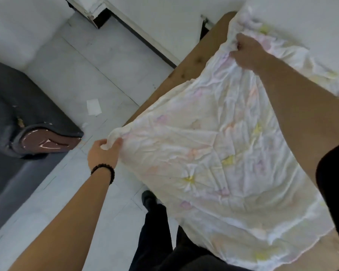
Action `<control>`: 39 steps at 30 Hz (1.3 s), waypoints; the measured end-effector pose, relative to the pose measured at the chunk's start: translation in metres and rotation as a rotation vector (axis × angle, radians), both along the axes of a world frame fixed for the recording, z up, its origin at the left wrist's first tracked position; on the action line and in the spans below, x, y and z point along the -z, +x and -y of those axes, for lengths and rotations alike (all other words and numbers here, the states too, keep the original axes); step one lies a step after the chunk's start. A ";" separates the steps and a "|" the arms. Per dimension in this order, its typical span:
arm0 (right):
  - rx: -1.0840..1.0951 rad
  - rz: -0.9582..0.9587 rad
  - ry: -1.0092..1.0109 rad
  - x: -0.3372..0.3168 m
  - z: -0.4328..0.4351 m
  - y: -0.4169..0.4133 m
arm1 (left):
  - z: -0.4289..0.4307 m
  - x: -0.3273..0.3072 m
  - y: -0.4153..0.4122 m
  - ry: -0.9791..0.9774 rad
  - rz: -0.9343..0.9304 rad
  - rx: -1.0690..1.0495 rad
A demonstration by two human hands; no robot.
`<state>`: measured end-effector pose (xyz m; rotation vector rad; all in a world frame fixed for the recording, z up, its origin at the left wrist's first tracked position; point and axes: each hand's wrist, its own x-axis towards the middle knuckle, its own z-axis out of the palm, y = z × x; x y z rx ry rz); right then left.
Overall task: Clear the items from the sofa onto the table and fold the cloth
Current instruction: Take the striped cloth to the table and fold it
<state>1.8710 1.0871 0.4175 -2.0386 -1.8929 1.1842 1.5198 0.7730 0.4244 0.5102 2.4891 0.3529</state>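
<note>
Cloth [213, 153], white with faint pink and yellow blotches, heavily creased, lies spread over the wooden table [194, 63], filling the frame from centre out to 3 o'clock; its near edge hangs past the table toward the person's dark trousers [155, 231]. Left hand [104, 153], beaded bracelet [106, 170] on the wrist, is clenched on one corner of the cloth at about 8 o'clock from frame centre, the corner lifted off the table's edge. Right hand [247, 51] is pinched on bunched fabric at the far edge, about 1 o'clock. Sofa [18, 133], dark grey with a glossy brown arm cap, sits at 9 o'clock, well apart from the table; the visible part carries no loose items. A slip of paper [93, 107] lies on the floor tiles [106, 55] between sofa and table. Judgement: the fold is beginning. To do it well, draw both held points taut to flatten creases, then carry one edge over to meet the opposite edge squarely, corners matched. No brand, label or legible writing seen.
</note>
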 end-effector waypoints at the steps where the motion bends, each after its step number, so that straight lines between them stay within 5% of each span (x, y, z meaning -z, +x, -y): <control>1: 0.001 0.044 0.058 0.006 0.008 0.001 | -0.002 -0.002 0.002 -0.008 -0.020 0.067; 5: 0.161 0.030 0.260 0.006 0.068 -0.006 | -0.010 0.001 -0.003 0.016 0.142 0.270; 13: 0.314 0.240 0.099 0.017 0.314 -0.027 | -0.008 0.001 -0.019 0.000 0.305 0.538; 22: 1.150 0.330 -0.182 0.004 0.546 -0.069 | 0.025 -0.002 -0.063 -0.058 0.412 0.608; 31: 1.985 -0.143 -0.134 0.015 0.610 -0.054 | 0.047 -0.001 -0.066 0.033 0.809 0.464; 39: 1.799 -0.381 -0.107 0.002 0.620 -0.065 | 0.062 -0.021 -0.068 -0.038 0.845 0.459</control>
